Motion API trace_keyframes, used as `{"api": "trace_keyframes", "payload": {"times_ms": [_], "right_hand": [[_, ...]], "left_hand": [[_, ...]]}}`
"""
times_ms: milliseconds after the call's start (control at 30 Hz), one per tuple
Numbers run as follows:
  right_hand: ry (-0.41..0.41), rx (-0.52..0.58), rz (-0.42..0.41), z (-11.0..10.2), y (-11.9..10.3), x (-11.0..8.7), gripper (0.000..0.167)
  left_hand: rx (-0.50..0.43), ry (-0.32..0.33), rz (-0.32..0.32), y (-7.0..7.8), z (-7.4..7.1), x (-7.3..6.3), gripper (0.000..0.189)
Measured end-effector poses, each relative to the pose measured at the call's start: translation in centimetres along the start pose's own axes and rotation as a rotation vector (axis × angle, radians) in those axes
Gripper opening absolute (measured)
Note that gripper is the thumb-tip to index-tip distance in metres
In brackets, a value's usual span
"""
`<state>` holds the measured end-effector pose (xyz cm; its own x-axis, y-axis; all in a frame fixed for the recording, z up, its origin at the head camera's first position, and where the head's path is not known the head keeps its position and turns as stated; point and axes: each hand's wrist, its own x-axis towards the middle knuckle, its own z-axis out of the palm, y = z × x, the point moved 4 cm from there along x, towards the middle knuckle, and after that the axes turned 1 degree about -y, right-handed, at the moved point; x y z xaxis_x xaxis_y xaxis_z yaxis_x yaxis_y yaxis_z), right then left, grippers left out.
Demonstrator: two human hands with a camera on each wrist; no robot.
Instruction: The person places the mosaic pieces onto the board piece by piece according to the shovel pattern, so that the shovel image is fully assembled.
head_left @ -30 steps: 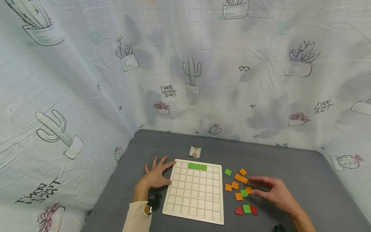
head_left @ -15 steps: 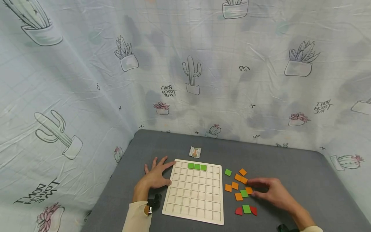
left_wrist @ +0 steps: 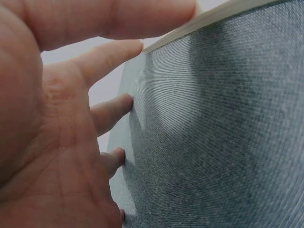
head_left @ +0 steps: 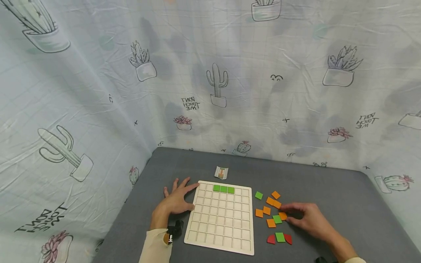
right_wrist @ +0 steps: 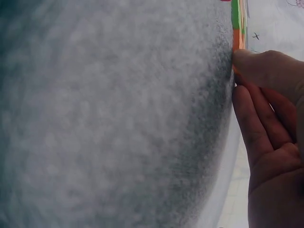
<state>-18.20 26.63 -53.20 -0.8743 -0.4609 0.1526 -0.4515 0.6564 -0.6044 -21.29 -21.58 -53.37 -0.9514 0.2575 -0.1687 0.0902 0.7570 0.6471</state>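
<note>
A pale wooden grid board [head_left: 221, 220] lies on the grey table, three green square tiles [head_left: 224, 189] set in its top row. My left hand [head_left: 175, 201] is spread at the board's left edge; its thumb [left_wrist: 118, 19] and index fingertip touch that edge, and the other fingers rest on the table. Right of the board, my right hand [head_left: 307, 217] pinches an orange square tile [head_left: 283, 216] at the edge of the loose tiles. In the right wrist view the thumb [right_wrist: 254, 66] presses against orange, while the fingers partly hide behind it.
Several orange tiles [head_left: 259, 212] and a green tile [head_left: 258, 195] lie loose right of the board. Nearer the front, a green tile [head_left: 280, 237] sits between two red rounded pieces [head_left: 271, 239]. A small printed pattern card [head_left: 221, 172] lies behind the board. Cactus-print cloth [head_left: 250, 91] hangs behind the table.
My right hand has edged slightly, its thumb and index finger closing in on the orange tile. My left hand and the board have stayed put.
</note>
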Motion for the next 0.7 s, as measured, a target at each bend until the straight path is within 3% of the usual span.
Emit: {"api": "trace_keyframes", "payload": {"times_ms": [200,467,700], "right_hand": [[0.052,-0.068,-0.003,-0.1,-0.5,0.1,0.032],[0.156,0.018,0.076,-0.4,-2.0,-0.1,0.035],[0.257,0.015,0.073,-0.7,-4.9,1.0,0.033]], "left_hand": [[-0.006,0.005,-0.001,0.0,0.1,0.0,0.085],[-0.005,0.005,-0.003,0.3,-0.1,-0.1,0.085],[-0.007,0.005,-0.006,0.3,-0.1,-0.1,0.085]]}}
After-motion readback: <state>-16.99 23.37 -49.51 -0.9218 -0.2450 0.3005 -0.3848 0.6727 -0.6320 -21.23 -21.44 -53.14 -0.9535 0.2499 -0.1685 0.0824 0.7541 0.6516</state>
